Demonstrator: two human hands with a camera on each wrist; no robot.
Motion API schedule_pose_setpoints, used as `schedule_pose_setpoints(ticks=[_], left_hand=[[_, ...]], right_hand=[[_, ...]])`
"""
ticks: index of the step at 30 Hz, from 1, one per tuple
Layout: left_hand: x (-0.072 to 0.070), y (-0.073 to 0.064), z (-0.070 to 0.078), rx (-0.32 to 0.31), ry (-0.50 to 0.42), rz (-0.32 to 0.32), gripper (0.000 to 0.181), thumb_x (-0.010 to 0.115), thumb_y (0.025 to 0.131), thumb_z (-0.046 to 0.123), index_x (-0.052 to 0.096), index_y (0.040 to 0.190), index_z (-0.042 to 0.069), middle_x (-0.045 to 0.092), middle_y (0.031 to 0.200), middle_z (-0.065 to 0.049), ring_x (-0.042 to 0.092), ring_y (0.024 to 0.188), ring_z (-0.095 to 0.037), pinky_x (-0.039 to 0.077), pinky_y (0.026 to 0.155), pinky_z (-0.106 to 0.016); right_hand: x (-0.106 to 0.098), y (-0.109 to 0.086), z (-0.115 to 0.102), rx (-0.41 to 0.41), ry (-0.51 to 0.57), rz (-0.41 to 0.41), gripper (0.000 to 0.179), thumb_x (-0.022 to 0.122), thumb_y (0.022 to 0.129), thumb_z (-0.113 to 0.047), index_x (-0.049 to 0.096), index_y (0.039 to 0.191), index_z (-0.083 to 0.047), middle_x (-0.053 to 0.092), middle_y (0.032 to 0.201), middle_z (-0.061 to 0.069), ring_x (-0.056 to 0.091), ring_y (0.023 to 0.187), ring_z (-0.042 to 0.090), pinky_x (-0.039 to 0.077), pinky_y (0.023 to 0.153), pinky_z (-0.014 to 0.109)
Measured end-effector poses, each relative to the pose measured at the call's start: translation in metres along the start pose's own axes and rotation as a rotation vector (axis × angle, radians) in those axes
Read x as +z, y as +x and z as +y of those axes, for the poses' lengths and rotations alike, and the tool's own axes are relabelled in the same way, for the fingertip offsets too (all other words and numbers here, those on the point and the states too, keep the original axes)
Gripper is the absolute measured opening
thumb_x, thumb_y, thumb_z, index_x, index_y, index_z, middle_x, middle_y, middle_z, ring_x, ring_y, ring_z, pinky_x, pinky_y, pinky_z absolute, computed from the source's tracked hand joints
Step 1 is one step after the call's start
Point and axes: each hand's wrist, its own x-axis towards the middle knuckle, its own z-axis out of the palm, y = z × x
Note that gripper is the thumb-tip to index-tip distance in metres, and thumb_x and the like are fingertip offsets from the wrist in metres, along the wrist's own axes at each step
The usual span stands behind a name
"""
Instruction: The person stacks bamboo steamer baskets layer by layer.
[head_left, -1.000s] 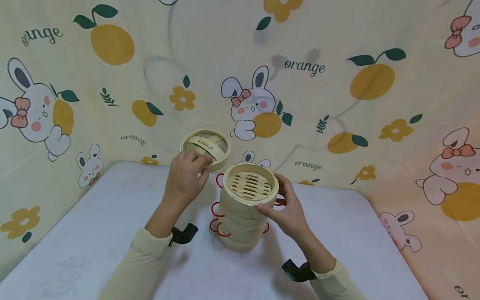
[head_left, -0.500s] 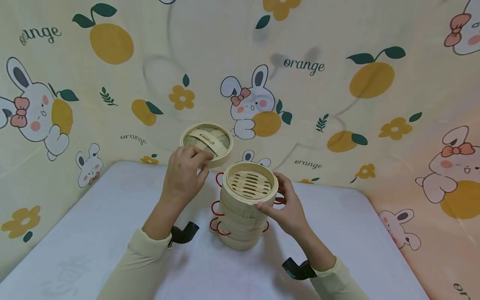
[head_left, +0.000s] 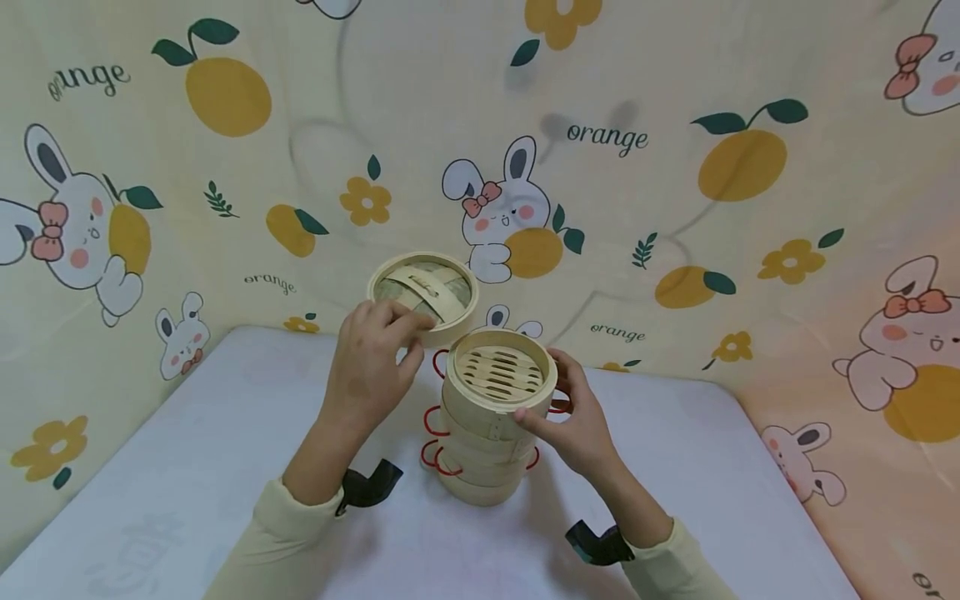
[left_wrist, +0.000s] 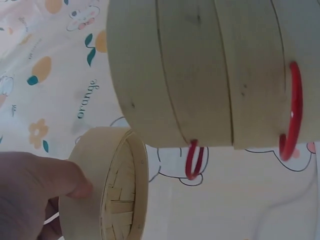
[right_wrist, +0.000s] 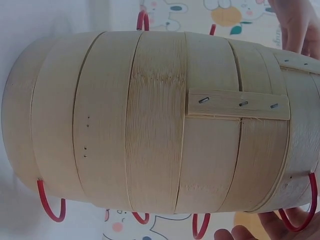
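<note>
In the head view my left hand (head_left: pixel 367 371) pinches the rim of a round bamboo steamer lid (head_left: pixel 427 285), its woven top and strap facing up. The lid is held in the air just left of and behind a tall stack of bamboo steamer baskets (head_left: pixel 486 454). My right hand (head_left: pixel 576 421) grips the top basket (head_left: pixel 498 373), thumb in front and fingers round the right side. Slats show inside that open basket. From the left wrist, the lid's hollow underside (left_wrist: pixel 122 200) is visible beside the stack (left_wrist: pixel 200 75). The right wrist view is filled by the stack's side (right_wrist: pixel 155 120).
Red loop handles (head_left: pixel 435 421) stick out from the sides of the baskets. The stack stands on a white table (head_left: pixel 225 467). Behind it hangs a curtain (head_left: pixel 420 108) printed with rabbits and oranges.
My left hand has carried the lid slightly to the right, closer to the top of the stack, and its top has tilted more into view. My right hand keeps its grip.
</note>
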Motion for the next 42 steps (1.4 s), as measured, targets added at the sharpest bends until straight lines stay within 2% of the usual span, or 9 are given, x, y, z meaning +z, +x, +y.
schedule_pose_setpoints(ticks=[7,14,19,22,26,29,32,36,42], left_hand=[[-0.005,-0.002,0.007,0.007,-0.023,0.005,0.020,0.068,0.082,0.005,0.074,0.098,0.015,0.062,0.095,-0.003,0.051,0.084,-0.023,0.040,0.074,-0.036],[-0.006,-0.003,0.015,0.055,-0.049,-0.009,0.020,0.070,0.081,0.004,0.073,0.098,0.016,0.062,0.095,-0.003,0.053,0.088,-0.023,0.042,0.079,-0.038],[-0.007,-0.003,0.020,0.098,-0.058,0.001,0.021,0.068,0.080,0.002,0.073,0.096,0.015,0.061,0.095,-0.003,0.052,0.086,-0.023,0.042,0.078,-0.038],[-0.008,-0.003,0.022,0.117,-0.065,-0.004,0.021,0.069,0.081,0.002,0.074,0.096,0.015,0.061,0.095,-0.004,0.052,0.086,-0.023,0.044,0.088,-0.042],[-0.007,-0.003,0.025,0.134,-0.082,-0.020,0.020,0.070,0.081,0.003,0.074,0.097,0.014,0.062,0.096,-0.004,0.053,0.089,-0.024,0.041,0.102,-0.050],[-0.006,-0.003,0.027,0.154,-0.101,-0.028,0.021,0.070,0.081,0.002,0.074,0.098,0.014,0.062,0.097,-0.004,0.055,0.092,-0.023,0.039,0.105,-0.050],[-0.005,-0.003,0.028,0.174,-0.121,-0.035,0.021,0.070,0.081,0.001,0.073,0.098,0.013,0.061,0.097,-0.004,0.056,0.094,-0.022,0.044,0.101,-0.043],[-0.004,-0.004,0.030,0.181,-0.134,-0.045,0.021,0.069,0.081,0.001,0.073,0.098,0.014,0.060,0.097,-0.003,0.053,0.093,-0.022,0.048,0.082,-0.034],[-0.004,-0.007,0.033,0.203,-0.148,-0.051,0.020,0.069,0.082,0.002,0.074,0.098,0.014,0.060,0.096,-0.003,0.052,0.089,-0.021,0.047,0.078,-0.032]], right_hand=[[0.000,0.000,-0.002,-0.008,-0.009,0.000,0.086,0.079,0.077,-0.028,0.032,0.147,-0.017,0.052,0.133,0.007,0.050,0.114,0.022,0.045,0.090,0.040],[0.000,-0.001,-0.001,-0.004,-0.001,0.002,0.088,0.080,0.075,-0.027,0.031,0.147,-0.016,0.052,0.133,0.005,0.050,0.115,0.021,0.045,0.090,0.041],[0.000,-0.001,-0.001,-0.008,-0.010,0.003,0.088,0.080,0.075,-0.027,0.031,0.148,-0.016,0.051,0.135,0.005,0.049,0.116,0.020,0.045,0.089,0.039],[0.000,-0.002,-0.001,-0.004,-0.014,0.001,0.089,0.080,0.076,-0.028,0.030,0.148,-0.016,0.050,0.136,0.005,0.048,0.117,0.021,0.045,0.089,0.038],[0.000,-0.001,-0.002,-0.004,-0.012,0.002,0.088,0.080,0.076,-0.029,0.030,0.148,-0.017,0.050,0.137,0.004,0.048,0.118,0.020,0.045,0.090,0.039],[0.000,-0.002,-0.001,-0.003,-0.013,0.002,0.088,0.080,0.076,-0.029,0.030,0.148,-0.018,0.050,0.136,0.003,0.048,0.118,0.020,0.045,0.090,0.039],[-0.001,-0.001,-0.001,-0.001,-0.011,0.001,0.086,0.079,0.077,-0.029,0.031,0.147,-0.019,0.050,0.137,0.004,0.049,0.117,0.021,0.045,0.090,0.039],[-0.002,0.001,-0.002,-0.002,-0.006,-0.002,0.084,0.078,0.078,-0.028,0.031,0.147,-0.019,0.049,0.138,0.006,0.049,0.118,0.023,0.045,0.089,0.039],[-0.001,0.001,-0.002,0.011,-0.014,-0.007,0.087,0.079,0.077,-0.029,0.030,0.148,-0.020,0.048,0.139,0.004,0.049,0.118,0.022,0.047,0.088,0.037]])
